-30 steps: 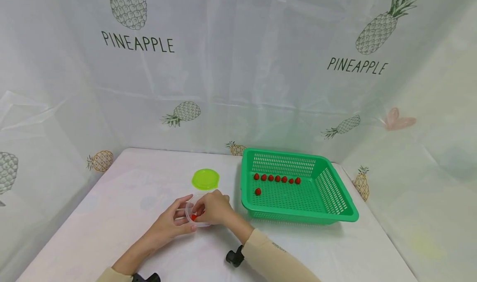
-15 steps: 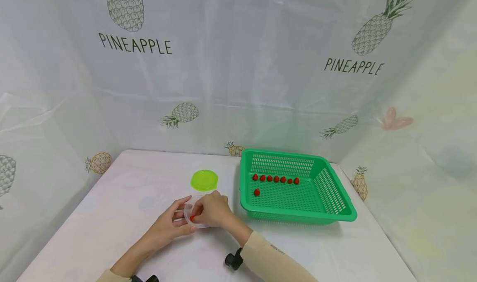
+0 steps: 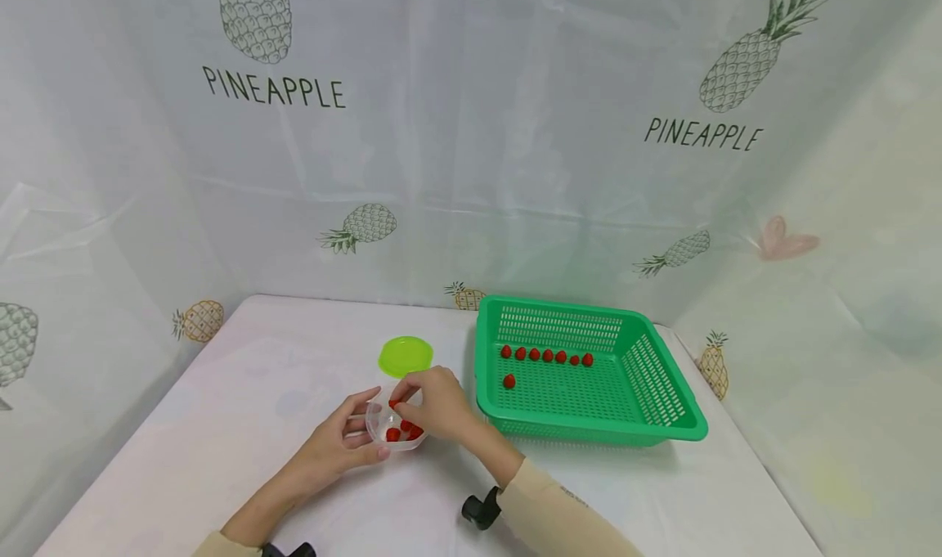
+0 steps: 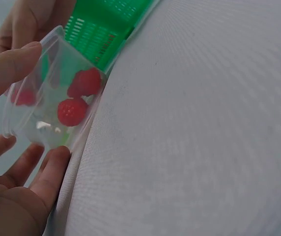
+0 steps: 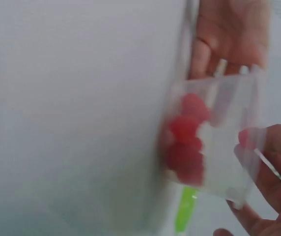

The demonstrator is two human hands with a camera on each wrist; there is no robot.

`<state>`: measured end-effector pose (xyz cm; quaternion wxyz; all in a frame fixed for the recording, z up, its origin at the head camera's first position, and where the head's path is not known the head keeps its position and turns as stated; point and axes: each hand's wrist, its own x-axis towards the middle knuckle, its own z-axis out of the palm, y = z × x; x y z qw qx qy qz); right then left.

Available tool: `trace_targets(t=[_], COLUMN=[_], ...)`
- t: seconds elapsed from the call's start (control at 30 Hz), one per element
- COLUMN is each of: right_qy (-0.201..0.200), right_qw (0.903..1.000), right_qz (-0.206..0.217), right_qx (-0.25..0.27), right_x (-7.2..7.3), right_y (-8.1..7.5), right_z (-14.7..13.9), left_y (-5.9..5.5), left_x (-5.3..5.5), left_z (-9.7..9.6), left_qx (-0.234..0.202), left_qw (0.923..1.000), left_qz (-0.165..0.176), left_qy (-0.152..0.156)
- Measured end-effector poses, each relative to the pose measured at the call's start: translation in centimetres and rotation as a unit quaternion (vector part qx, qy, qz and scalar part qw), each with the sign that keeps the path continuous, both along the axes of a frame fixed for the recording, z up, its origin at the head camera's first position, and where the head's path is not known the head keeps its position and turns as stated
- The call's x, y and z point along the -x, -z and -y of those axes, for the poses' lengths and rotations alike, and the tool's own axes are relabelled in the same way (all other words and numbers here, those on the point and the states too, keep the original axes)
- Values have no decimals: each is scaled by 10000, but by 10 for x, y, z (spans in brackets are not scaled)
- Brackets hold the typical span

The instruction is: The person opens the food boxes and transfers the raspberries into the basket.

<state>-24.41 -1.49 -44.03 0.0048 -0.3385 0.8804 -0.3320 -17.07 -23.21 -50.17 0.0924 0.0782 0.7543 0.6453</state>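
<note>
Low in the middle of the head view, the left hand (image 3: pixel 334 446) gripped a small clear cup (image 3: pixel 393 426) on the white table (image 3: pixel 243 426), its thumb and fingers curled round the cup's wall. Three red berries (image 3: pixel 403 431) lay in the bottom of the cup. The right hand (image 3: pixel 437 406) hung just above the cup's rim with its fingertips pinching one more red berry (image 3: pixel 394 404); its other fingers were loosely curled.

In the left wrist view the cup (image 4: pixel 52 93) sat in the upper left of the frame, tilted, with the thumb (image 4: pixel 8 66) pressed on its rim.

A lime lid (image 3: pixel 405 356) lay flat on the table just above the hands. To the right of centre stood a green basket (image 3: pixel 662 393), near the cup but apart from it, holding a row of seven berries (image 3: pixel 547 355) and a single berry (image 3: pixel 509 381) below the row's left end.
</note>
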Motion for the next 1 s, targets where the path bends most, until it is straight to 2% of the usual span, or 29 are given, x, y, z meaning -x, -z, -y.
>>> trace_targets(t=[0.27, 0.5, 0.67, 0.77, 1.0], right_qy=[-44, -223, -255, -119, 150], right_qw=[9987, 9969, 9980, 9990, 9980], right_qz=[-216, -302, -265, -245, -584], right_qx=[463, 692, 514, 363, -195], right_x=[5, 7, 18, 26, 46], right_y=[-29, -60, -73, -78, -75], right_z=[-26, -64, -97, -117, -158], left_y=[-1, -1, 0, -1, -2], left_x=[1, 1, 1, 0, -1], left_z=[-1, -1, -1, 0, 0], left_qx=[97, 67, 54, 58, 109], left_qw=[9999, 9999, 9999, 9999, 9999], left_qz=[48, 63, 69, 75, 88], left_qy=[-51, -90, -105, -90, -96])
